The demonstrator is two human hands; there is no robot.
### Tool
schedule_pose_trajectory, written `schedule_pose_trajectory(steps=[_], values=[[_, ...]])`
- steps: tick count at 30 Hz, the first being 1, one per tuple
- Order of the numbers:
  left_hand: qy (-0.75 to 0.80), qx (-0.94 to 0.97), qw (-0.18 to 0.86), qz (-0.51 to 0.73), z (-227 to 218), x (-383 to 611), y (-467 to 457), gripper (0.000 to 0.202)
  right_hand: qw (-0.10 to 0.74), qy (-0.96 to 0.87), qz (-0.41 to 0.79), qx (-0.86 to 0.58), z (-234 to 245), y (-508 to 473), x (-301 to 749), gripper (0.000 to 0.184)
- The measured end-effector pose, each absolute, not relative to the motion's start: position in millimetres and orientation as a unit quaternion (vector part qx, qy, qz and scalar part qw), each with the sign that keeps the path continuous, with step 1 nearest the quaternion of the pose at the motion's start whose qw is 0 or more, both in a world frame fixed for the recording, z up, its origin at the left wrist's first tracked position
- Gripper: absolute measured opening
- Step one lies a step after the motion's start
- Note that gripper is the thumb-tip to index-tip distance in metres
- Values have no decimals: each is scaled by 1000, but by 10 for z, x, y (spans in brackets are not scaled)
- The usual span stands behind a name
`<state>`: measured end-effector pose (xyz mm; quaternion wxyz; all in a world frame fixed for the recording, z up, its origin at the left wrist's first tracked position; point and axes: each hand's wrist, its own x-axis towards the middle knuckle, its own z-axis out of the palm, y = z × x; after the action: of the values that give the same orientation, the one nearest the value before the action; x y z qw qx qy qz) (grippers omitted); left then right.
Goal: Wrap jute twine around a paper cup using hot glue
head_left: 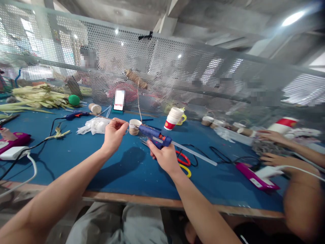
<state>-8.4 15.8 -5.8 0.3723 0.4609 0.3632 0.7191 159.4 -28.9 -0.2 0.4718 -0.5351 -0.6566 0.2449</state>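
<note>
My right hand point(165, 154) is wrapped round a blue hot glue gun point(153, 135), whose nozzle points left. A long clear glue stick point(195, 153) sticks out of its back. Near the nozzle a small paper cup point(135, 128) stands on the blue table, its lower part covered in brown twine. My left hand point(114, 132), left of the cup, pinches a thin strand of twine between thumb and fingers. Another length of twine point(139, 100) runs down towards the cup from a spool point(137, 79) at the mesh. Behind the gun is a stack of white-and-red paper cups point(174, 118).
Scissors with red and yellow handles point(186, 162) lie under my right wrist. A second glue gun point(76, 116), crumpled white plastic point(93, 126) and a phone point(118, 101) are on the left and behind. Purple power strips point(257, 178) and cables flank me. Another person's hands point(276, 149) work at right.
</note>
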Motion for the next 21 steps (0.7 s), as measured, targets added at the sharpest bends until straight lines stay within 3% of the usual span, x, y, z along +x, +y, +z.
schedule_pose_trajectory(steps=[21], values=[[326, 464, 409, 715, -20, -67, 118, 15, 472, -642, 356, -488, 32, -243, 1661, 32]])
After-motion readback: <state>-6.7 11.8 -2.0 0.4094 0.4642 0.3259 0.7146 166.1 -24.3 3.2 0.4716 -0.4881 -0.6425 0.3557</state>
